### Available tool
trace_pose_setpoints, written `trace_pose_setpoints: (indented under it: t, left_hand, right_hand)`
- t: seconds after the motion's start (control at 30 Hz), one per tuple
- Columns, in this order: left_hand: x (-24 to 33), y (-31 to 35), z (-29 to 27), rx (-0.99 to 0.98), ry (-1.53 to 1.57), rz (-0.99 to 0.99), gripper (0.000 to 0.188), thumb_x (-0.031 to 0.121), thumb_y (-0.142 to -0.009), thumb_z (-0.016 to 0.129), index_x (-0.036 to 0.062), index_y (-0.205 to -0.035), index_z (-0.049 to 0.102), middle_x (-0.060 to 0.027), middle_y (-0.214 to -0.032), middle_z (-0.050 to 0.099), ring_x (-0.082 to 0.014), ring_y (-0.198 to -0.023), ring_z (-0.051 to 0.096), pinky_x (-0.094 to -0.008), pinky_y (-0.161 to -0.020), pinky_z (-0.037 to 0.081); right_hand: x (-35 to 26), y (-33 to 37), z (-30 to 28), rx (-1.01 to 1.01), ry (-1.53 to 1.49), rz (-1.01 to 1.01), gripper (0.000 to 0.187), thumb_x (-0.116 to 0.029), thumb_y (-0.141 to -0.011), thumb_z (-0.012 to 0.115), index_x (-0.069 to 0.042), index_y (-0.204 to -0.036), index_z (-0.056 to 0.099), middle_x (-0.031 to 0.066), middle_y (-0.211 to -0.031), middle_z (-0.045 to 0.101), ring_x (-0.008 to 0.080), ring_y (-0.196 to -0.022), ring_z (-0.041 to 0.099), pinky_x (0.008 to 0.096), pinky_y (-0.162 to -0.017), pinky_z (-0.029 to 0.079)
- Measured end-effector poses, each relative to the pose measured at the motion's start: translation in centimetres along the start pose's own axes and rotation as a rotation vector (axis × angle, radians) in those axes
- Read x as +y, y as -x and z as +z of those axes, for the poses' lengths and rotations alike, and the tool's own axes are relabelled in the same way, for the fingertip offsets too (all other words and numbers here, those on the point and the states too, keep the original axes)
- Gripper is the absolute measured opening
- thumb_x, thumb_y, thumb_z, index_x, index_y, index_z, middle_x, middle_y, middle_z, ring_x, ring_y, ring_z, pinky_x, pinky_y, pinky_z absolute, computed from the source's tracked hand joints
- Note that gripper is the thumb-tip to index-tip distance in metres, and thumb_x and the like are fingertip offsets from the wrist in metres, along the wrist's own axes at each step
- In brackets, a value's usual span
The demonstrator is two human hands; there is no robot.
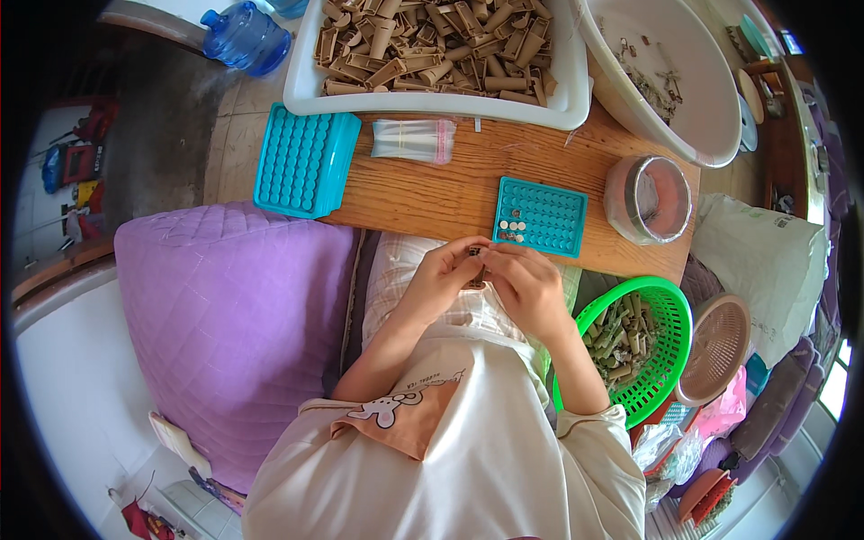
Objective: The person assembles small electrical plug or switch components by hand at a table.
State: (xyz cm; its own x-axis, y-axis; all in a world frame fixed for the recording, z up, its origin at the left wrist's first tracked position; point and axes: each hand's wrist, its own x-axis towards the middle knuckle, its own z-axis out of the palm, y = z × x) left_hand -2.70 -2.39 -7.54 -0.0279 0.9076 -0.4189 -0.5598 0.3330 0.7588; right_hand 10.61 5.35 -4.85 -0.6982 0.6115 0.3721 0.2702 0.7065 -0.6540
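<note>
Both hands meet above my lap, at the near edge of the wooden table. My left hand (444,281) is closed around a small dark brown piece (476,266); most of it is hidden by the fingers. With bent fingertips, my right hand (529,286) pinches at the top of the same piece, and whether a smaller part sits in that pinch I cannot make out. Just beyond the hands lies a teal tray (558,216) with rows of round pockets. Several small white and dark round bits (511,226) sit at its left side.
A white tub (301,90) heaped with tan plastic pieces (432,49) stands at the back. Left are stacked teal trays (301,162) and a clear packet (414,140). Right are a lined round container (648,198), a large cream basin (702,90) and a green basket (670,360) of greenish pieces.
</note>
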Motion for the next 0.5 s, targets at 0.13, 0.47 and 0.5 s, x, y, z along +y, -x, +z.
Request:
trace_pose_setpoints:
  t: [0.13, 0.47, 0.5]
  left_hand:
    - [0.7, 0.0, -0.3, 0.066, 0.006, -0.078, 0.026, 0.006, -0.086, 0.042, -0.002, -0.11, 0.049, -0.0093, -0.094, 0.058, -0.0136, -0.078, 0.059, -0.0245, -0.067, 0.048]
    - [1.0, 0.1, -0.1, 0.027, 0.028, -0.061, 0.025, 0.011, -0.088, 0.044, 0.0009, -0.111, 0.049, -0.0072, -0.095, 0.057, -0.0112, -0.077, 0.057, -0.0222, -0.067, 0.046]
    - [1.2, 0.0, 0.0, 0.028, 0.029, -0.06, 0.025, 0.011, -0.088, 0.044, 0.0009, -0.111, 0.049, -0.0072, -0.095, 0.057, -0.0112, -0.077, 0.057, -0.0222, -0.067, 0.046]
  right_hand:
    - [2.7, -0.5, 0.1, 0.09, -0.002, 0.286, 0.023, -0.001, -0.069, 0.061, -0.005, -0.091, 0.058, 0.009, -0.079, 0.061, 0.0232, -0.074, 0.059, 0.0298, -0.059, 0.048]
    - [4.8, -1.5, 1.2, 0.064, 0.116, 0.291, 0.013, -0.004, -0.072, 0.061, -0.005, -0.084, 0.057, 0.0057, -0.072, 0.059, 0.0216, -0.063, 0.057, 0.0306, -0.053, 0.047]
    - [4.1, -1.5, 0.9, 0.064, 0.115, 0.29, 0.013, -0.004, -0.072, 0.061, -0.005, -0.084, 0.057, 0.0057, -0.072, 0.059, 0.0216, -0.063, 0.057, 0.0306, -0.053, 0.047]
